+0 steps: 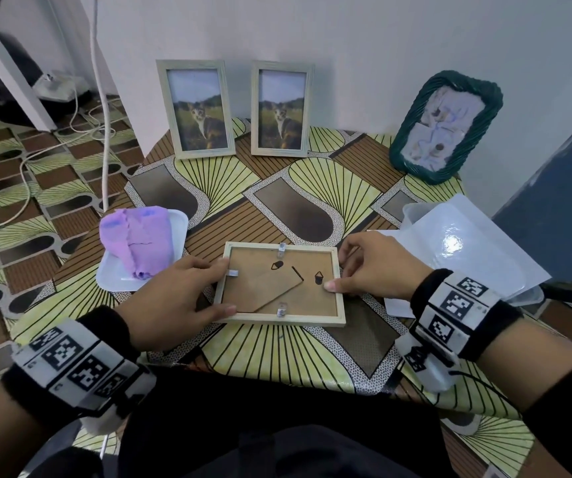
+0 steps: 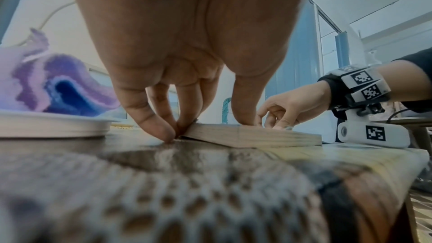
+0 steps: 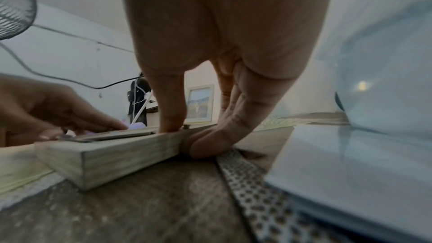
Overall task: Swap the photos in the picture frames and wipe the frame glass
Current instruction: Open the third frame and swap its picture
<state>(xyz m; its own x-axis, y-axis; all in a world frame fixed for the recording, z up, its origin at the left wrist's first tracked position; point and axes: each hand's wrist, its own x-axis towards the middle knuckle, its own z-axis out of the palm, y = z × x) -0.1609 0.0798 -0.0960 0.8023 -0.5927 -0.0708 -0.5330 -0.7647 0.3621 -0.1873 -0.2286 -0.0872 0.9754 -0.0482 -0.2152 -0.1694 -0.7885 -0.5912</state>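
A pale wooden picture frame (image 1: 279, 319) lies face down near the table's front, its brown backing board (image 1: 260, 288) and folded stand showing. My left hand (image 1: 177, 298) grips the frame's left edge (image 2: 252, 137), fingers at the side and thumb on top by the near corner. My right hand (image 1: 367, 267) pinches the right edge (image 3: 131, 147), thumb on top and fingers curled against the outer side. Two matching frames with cat photos (image 1: 196, 108) (image 1: 281, 108) stand at the back wall. A purple cloth (image 1: 138, 236) lies on a white tray (image 1: 113, 281) at the left.
A green braided frame (image 1: 445, 125) leans on the wall at back right. A clear plastic container with a lid (image 1: 463, 243) and white paper (image 1: 396, 307) sit close to my right hand. Cables run over the floor at left. The table's near edge is by my lap.
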